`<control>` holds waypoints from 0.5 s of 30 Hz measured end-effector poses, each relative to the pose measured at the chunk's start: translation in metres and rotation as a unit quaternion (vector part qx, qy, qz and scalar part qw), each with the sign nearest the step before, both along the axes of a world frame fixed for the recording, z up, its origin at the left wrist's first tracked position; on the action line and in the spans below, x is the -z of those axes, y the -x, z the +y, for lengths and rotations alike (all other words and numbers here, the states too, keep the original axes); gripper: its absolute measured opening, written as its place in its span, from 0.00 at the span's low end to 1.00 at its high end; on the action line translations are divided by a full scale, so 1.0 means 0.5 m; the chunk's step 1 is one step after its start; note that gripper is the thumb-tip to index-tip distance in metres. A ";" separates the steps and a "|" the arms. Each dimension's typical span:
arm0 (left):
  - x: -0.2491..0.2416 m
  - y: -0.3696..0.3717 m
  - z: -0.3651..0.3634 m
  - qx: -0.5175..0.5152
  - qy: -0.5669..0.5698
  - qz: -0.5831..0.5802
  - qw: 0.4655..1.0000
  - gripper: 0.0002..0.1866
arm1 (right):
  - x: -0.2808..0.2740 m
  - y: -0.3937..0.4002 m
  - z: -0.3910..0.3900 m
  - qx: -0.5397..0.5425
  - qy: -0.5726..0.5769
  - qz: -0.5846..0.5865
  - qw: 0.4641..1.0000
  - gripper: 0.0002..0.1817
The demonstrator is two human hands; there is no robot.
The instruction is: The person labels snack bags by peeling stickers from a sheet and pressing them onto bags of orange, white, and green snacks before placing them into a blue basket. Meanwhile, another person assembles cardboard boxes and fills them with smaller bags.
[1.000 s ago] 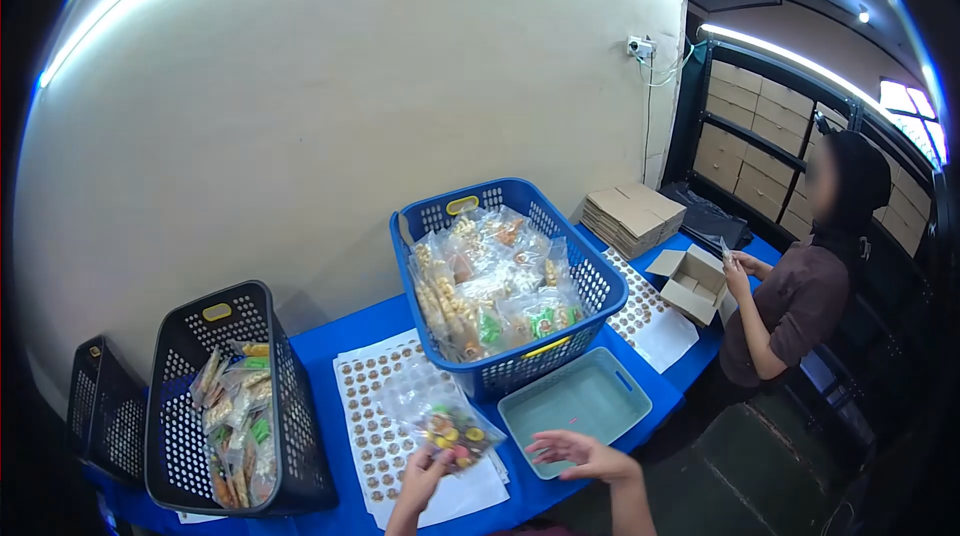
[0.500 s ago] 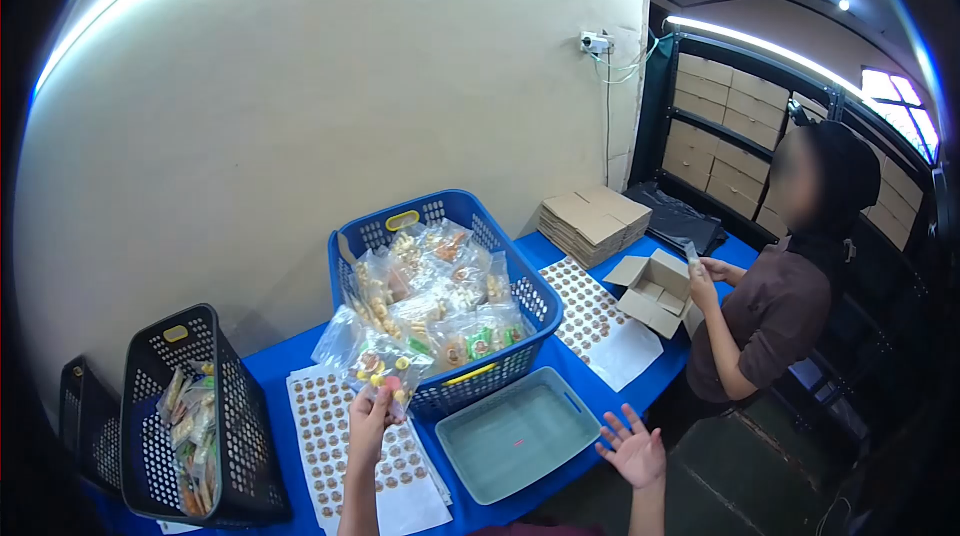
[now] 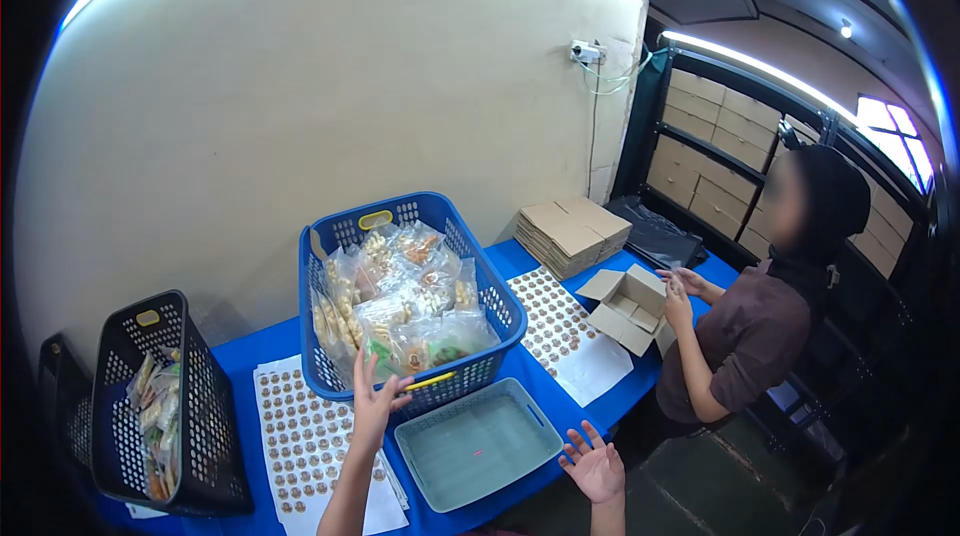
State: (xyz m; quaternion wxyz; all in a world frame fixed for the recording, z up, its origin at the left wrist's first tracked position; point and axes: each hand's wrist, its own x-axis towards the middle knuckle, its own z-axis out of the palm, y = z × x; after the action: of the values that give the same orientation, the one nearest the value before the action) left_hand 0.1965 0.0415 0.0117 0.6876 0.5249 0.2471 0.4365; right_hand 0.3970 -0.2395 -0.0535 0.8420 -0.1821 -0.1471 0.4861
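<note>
My left hand (image 3: 374,404) is at the front rim of a blue perforated basket (image 3: 507,311), its fingers spread with nothing held in them. Inside that basket lie several clear plastic bags of snacks (image 3: 420,311), some with green contents or labels. My right hand (image 3: 597,471) hangs palm up with fingers apart, just right of a grey-green plastic tray (image 3: 480,446). The tray sits in front of the basket. Below my left hand are sheets of round printed stickers (image 3: 300,436).
At left stands a dark basket (image 3: 215,416) of packaged snacks (image 3: 158,416). Another sticker sheet (image 3: 560,321), flattened cardboard (image 3: 570,236) and an open carton (image 3: 630,306) lie on the blue table. A person (image 3: 740,346) stands at right, hands raised near the carton.
My left hand has let go of a clear bag of colourful snacks at the blue basket. The view has shifted a little. The other person's hands have moved closer together.
</note>
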 end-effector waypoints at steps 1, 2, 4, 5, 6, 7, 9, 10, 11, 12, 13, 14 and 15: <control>0.007 0.019 -0.014 -0.015 -0.007 0.017 1.000 0.35 | 0.002 -0.004 0.007 -0.009 0.001 -0.001 1.000 0.37; 0.019 0.042 -0.025 -0.017 -0.011 0.017 1.000 0.34 | 0.006 -0.009 0.014 -0.021 0.004 -0.001 1.000 0.37; 0.039 0.099 -0.052 -0.025 -0.016 0.022 0.999 0.32 | 0.002 0.001 0.031 -0.049 0.011 -0.003 0.999 0.38; 0.034 0.128 -0.071 -0.062 -0.010 0.041 0.997 0.26 | -0.013 0.007 0.046 -0.065 0.013 -0.009 0.998 0.38; 0.037 0.159 -0.080 -0.091 0.006 0.046 0.995 0.24 | -0.026 0.012 0.064 -0.083 0.014 -0.016 0.996 0.39; 0.045 0.197 -0.085 -0.120 0.021 0.051 0.991 0.22 | -0.033 0.019 0.081 -0.109 0.004 -0.039 0.993 0.41; 0.059 0.273 -0.092 -0.206 0.037 0.052 0.977 0.12 | -0.054 0.046 0.116 -0.156 -0.008 -0.067 0.985 0.43; 0.049 0.305 -0.097 -0.260 0.040 0.040 0.964 0.09 | -0.065 0.062 0.134 -0.181 -0.014 -0.079 0.980 0.44; 0.053 0.343 -0.094 -0.304 0.025 0.038 0.952 0.08 | -0.073 0.078 0.153 -0.198 -0.013 -0.117 0.973 0.46; 0.057 0.380 -0.094 -0.346 0.011 0.037 0.938 0.07 | -0.070 0.095 0.172 -0.213 -0.039 -0.113 0.970 0.45; 0.042 0.407 -0.096 -0.380 -0.008 0.014 0.925 0.06 | -0.069 0.113 0.191 -0.226 -0.064 -0.109 0.966 0.45; 0.020 0.438 -0.103 -0.393 -0.034 0.013 0.919 0.06 | -0.070 0.125 0.207 -0.237 -0.086 -0.110 0.961 0.45; 0.008 0.468 -0.106 -0.417 -0.029 0.010 0.908 0.06 | -0.063 0.145 0.224 -0.245 -0.129 -0.066 0.959 0.43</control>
State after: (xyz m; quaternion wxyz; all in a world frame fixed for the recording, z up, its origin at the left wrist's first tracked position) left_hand -0.0375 -0.0116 0.0075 0.4247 0.3984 0.4378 0.6850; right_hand 0.3244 -0.1273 -0.0220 0.7019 -0.0616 -0.3039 0.6413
